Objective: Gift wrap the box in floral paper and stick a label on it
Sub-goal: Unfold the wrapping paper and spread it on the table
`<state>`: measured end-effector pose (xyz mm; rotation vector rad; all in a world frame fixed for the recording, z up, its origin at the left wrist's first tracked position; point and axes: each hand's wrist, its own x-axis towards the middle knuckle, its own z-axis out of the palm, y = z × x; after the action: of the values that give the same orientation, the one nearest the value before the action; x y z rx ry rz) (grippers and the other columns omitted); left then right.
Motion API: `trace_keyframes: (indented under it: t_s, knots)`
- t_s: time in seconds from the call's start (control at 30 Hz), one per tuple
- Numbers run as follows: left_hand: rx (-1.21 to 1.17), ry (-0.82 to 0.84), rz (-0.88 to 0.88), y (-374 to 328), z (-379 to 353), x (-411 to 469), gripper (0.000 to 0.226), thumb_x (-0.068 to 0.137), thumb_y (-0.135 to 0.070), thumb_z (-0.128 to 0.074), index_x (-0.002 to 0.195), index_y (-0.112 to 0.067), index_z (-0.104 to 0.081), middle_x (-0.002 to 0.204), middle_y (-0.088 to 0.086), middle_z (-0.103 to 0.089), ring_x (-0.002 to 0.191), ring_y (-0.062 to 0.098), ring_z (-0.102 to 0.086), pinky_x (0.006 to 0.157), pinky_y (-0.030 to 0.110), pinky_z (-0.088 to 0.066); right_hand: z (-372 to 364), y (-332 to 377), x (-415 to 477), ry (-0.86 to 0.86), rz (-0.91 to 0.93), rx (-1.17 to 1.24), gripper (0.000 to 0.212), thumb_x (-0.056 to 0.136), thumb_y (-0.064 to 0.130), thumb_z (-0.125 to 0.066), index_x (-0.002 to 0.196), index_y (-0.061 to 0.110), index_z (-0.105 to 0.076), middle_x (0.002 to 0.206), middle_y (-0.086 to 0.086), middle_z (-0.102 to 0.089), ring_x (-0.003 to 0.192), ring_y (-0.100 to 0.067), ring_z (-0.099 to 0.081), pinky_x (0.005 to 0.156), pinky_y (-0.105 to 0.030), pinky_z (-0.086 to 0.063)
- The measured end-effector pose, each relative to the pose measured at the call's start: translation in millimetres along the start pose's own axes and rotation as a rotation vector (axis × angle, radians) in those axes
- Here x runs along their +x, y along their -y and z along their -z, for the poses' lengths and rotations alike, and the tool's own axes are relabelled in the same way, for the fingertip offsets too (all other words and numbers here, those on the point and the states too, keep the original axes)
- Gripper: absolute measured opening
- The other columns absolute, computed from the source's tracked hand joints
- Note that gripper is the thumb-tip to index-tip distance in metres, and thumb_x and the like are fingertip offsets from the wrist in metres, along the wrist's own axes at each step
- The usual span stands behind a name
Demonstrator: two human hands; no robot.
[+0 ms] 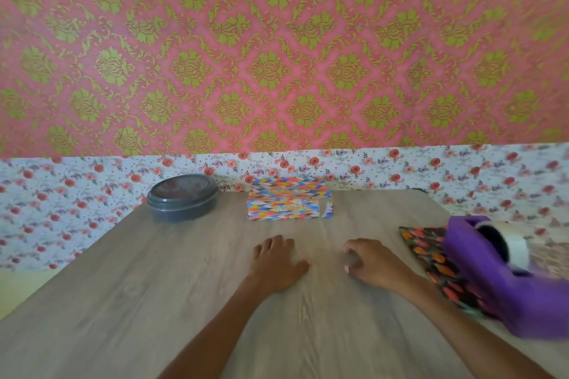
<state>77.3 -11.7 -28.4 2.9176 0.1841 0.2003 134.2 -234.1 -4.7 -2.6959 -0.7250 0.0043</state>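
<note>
Mid-worktop (123, 301), left grip (277, 261) lies flat, right grip (372, 264) loosely curled, both empty; box (288, 200) parked at the back, probably awaiting paper.

Purple tape dispenser (492, 286) cut by right edge, floral paper (431, 255) partly under it, box (288, 200) lettering unreadable
</note>
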Motion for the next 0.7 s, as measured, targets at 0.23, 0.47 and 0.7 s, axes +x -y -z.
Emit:
trace_keyframes:
  t_s: [0.23,0.47,0.7]
  knots:
    - [-0.081,0.149,-0.273,-59.7,2.3,-56.0,0.072,0.085,-0.069,-0.052,0.145,-0.033,-0.036,0.157,-0.006,-0.026,0.146,0.015,-0.023,0.119,0.036,-0.018,40.0,-17.8,-115.4,-0.385,0.052,0.084,0.015,0.077,0.013,-0.071,0.088,0.024,-0.072,0.079,0.016,-0.066,0.083,-0.006,-0.066,0.068,-0.011,-0.044]
    - [-0.256,0.219,-0.505,-138.0,-1.7,-58.8,0.052,0.081,-0.042,-0.071,0.129,-0.031,-0.056,0.128,-0.007,-0.057,0.117,0.01,-0.053,0.1,0.032,-0.044,59.9,-83.8,-197.4,-0.866,-0.307,-0.21,0.04,0.069,0.025,-0.079,0.103,0.016,-0.061,0.11,-0.012,-0.056,0.1,-0.036,-0.05,0.08,-0.044,-0.046]
    - [-0.442,0.024,-0.576,-224.6,-11.0,-61.6,0.049,0.07,-0.028,-0.077,0.118,-0.022,-0.069,0.107,-0.007,-0.061,0.103,0.011,-0.057,0.089,0.021,-0.046,70.0,-120.6,-200.2,-0.583,-0.469,0.068,0.074,0.074,0.052,-0.076,0.13,0.018,-0.042,0.107,-0.007,-0.069,0.092,-0.027,-0.068,0.076,-0.033,-0.051]
